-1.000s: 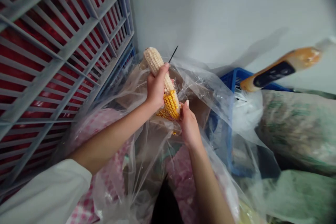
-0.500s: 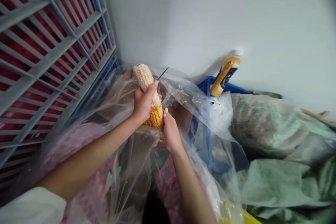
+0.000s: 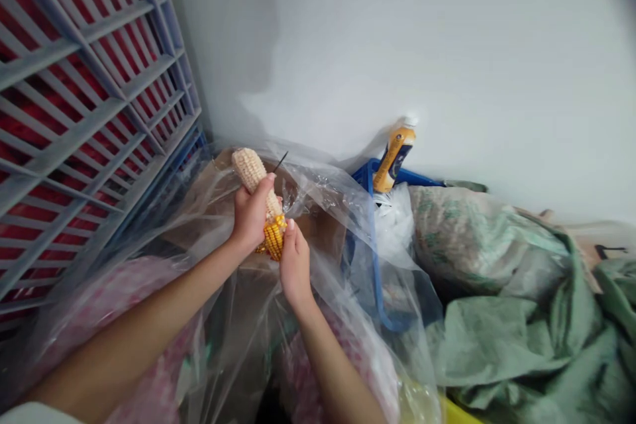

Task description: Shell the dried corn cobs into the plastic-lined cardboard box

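A corn cob (image 3: 250,167) slants across the middle of the view. Its upper length is pale and stripped, while yellow kernels (image 3: 273,238) cover part of the lower end. My left hand (image 3: 252,212) is closed round the cob's middle. A thin dark rod (image 3: 281,161) sticks out by that hand's thumb; how it is held is hidden. Around the lower end my right hand (image 3: 295,262) is closed, its thumb pressed against the edge of the kernels. Beneath both hands spreads a clear plastic sheet or bag (image 3: 233,324), over a brown cardboard box (image 3: 322,233).
A grey slatted crate (image 3: 99,112) with red contents stands on the left. To the right are a blue basket (image 3: 377,265), an orange bottle (image 3: 395,156), a whitish woven sack (image 3: 462,232) and green sacking (image 3: 497,338). A pale wall (image 3: 348,33) rises behind.
The view has shifted, so hands and cob now appear farther left and slightly lower. Both hands still grip the cob, and the right thumb has shifted slightly against the kernels.
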The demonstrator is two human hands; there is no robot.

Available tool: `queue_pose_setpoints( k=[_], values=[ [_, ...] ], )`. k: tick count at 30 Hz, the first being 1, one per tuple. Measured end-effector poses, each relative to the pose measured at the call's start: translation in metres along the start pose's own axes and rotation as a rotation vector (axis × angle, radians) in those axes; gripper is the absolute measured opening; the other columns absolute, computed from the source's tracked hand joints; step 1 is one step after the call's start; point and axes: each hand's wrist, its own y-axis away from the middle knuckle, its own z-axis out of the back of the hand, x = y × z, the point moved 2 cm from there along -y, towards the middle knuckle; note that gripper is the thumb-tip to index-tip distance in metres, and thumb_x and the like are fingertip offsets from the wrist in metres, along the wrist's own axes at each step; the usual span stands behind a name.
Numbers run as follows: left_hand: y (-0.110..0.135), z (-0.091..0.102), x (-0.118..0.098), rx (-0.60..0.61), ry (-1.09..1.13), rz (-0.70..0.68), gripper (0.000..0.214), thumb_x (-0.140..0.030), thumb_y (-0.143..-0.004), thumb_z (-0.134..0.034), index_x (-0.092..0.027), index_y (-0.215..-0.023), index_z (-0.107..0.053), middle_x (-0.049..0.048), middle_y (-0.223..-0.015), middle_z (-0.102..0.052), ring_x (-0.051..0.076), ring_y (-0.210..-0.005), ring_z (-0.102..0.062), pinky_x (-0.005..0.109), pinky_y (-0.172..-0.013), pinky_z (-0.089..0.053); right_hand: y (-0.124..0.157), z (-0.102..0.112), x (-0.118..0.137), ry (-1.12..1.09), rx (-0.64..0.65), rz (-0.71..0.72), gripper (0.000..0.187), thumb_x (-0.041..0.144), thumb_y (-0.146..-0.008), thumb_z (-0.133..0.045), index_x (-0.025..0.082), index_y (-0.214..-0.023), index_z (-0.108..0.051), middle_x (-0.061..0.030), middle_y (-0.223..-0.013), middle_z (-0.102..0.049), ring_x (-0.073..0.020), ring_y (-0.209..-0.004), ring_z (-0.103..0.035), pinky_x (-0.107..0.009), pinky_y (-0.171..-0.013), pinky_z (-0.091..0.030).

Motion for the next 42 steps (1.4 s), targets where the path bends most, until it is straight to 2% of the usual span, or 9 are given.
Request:
queue_pose_setpoints(
  k=[5, 8, 13, 20, 23, 26, 30, 37, 42],
  values=[
    [0.0, -0.002, -0.001, 0.022, 0.012, 0.04, 0.031, -0.039, -0.056, -0.067, -0.016, -0.071, -0.052, -0.0069, -0.053, -0.048, 0.007, -0.039, -0.048, 0.018, -0.037, -0.036, -0.009, 0.007, -0.003, -0.175, 0.141, -0.053, 0.061, 0.055, -0.086, -0.015, 0.018, -0.1, -0.061, -0.0061, -0.092, -0.064, -0.016, -0.087, -0.057, -0.027, -0.078, -0.041],
    [-0.003, 0.0, -0.001, 0.002, -0.011, 0.026, 0.031, -0.039, -0.057, -0.066, -0.016, -0.069, -0.051, -0.0065, -0.052, -0.048, 0.007, -0.039, -0.048, 0.018, -0.037, -0.037, -0.01, 0.009, 0.006, -0.067, 0.171, 0.053, 0.048, 0.053, -0.085, -0.03, 0.02, -0.109, -0.055, -0.0056, -0.103, -0.062, -0.0159, -0.094, -0.055, -0.026, -0.082, -0.039],
    [-0.006, 0.005, 0.004, 0.017, -0.055, -0.024, 0.03, -0.04, -0.059, -0.066, -0.016, -0.067, -0.05, -0.0056, -0.051, -0.047, 0.008, -0.041, -0.049, 0.018, -0.037, -0.038, -0.004, 0.002, 0.015, 0.073, 0.117, 0.16, 0.033, 0.041, -0.087, -0.034, 0.019, -0.102, -0.053, -0.0028, -0.093, -0.06, -0.0134, -0.082, -0.053, -0.023, -0.075, -0.039],
    [0.006, -0.002, 0.008, 0.085, -0.099, -0.042, 0.028, -0.036, -0.058, -0.068, -0.016, -0.073, -0.055, -0.0045, -0.053, -0.051, 0.009, -0.042, -0.05, 0.019, -0.039, -0.04, -0.011, -0.005, -0.005, -0.17, -0.068, 0.008, 0.037, 0.046, -0.087, -0.03, 0.019, -0.09, -0.055, -0.0028, -0.083, -0.059, -0.0139, -0.076, -0.052, -0.024, -0.07, -0.041],
    [0.004, -0.003, 0.008, 0.088, -0.076, -0.021, 0.028, -0.037, -0.058, -0.067, -0.016, -0.071, -0.054, -0.0046, -0.052, -0.051, 0.009, -0.042, -0.05, 0.019, -0.04, -0.04, -0.018, -0.001, -0.006, -0.285, 0.016, -0.022, 0.045, 0.05, -0.086, -0.028, 0.019, -0.103, -0.056, -0.0054, -0.098, -0.061, -0.0159, -0.09, -0.054, -0.027, -0.079, -0.041],
    [0.0, 0.0, 0.005, 0.035, -0.083, -0.025, 0.029, -0.039, -0.059, -0.067, -0.016, -0.07, -0.053, -0.0043, -0.052, -0.051, 0.009, -0.041, -0.05, 0.019, -0.04, -0.04, -0.02, 0.005, -0.001, -0.196, 0.057, -0.013, 0.049, 0.054, -0.083, -0.033, 0.021, -0.112, -0.054, -0.0054, -0.109, -0.059, -0.017, -0.098, -0.053, -0.028, -0.084, -0.039],
    [0.001, 0.001, 0.001, 0.075, -0.154, -0.107, 0.03, -0.039, -0.058, -0.067, -0.016, -0.074, -0.056, -0.0028, -0.055, -0.052, 0.01, -0.044, -0.052, 0.019, -0.04, -0.039, -0.015, 0.003, 0.003, -0.063, 0.124, 0.041, 0.047, 0.055, -0.083, -0.033, 0.018, -0.093, -0.06, -0.0042, -0.088, -0.063, -0.016, -0.081, -0.055, -0.026, -0.073, -0.041],
    [0.012, -0.002, 0.001, 0.117, -0.221, -0.094, 0.031, -0.04, -0.061, -0.067, -0.015, -0.077, -0.056, -0.0024, -0.054, -0.054, 0.011, -0.046, -0.054, 0.019, -0.042, -0.04, -0.005, -0.002, 0.004, 0.073, 0.03, 0.089, 0.041, 0.051, -0.085, -0.03, 0.018, -0.077, -0.052, -0.0002, -0.069, -0.057, -0.0122, -0.063, -0.049, -0.024, -0.062, -0.038],
    [0.016, -0.003, 0.002, 0.14, -0.181, -0.094, 0.03, -0.037, -0.059, -0.068, -0.016, -0.077, -0.057, -0.0027, -0.056, -0.054, 0.01, -0.047, -0.053, 0.019, -0.043, -0.04, -0.009, -0.008, 0.003, -0.143, -0.057, 0.037, 0.049, 0.052, -0.086, -0.026, 0.017, -0.091, -0.059, -0.0042, -0.086, -0.063, -0.0157, -0.08, -0.056, -0.026, -0.074, -0.041]
  ],
)
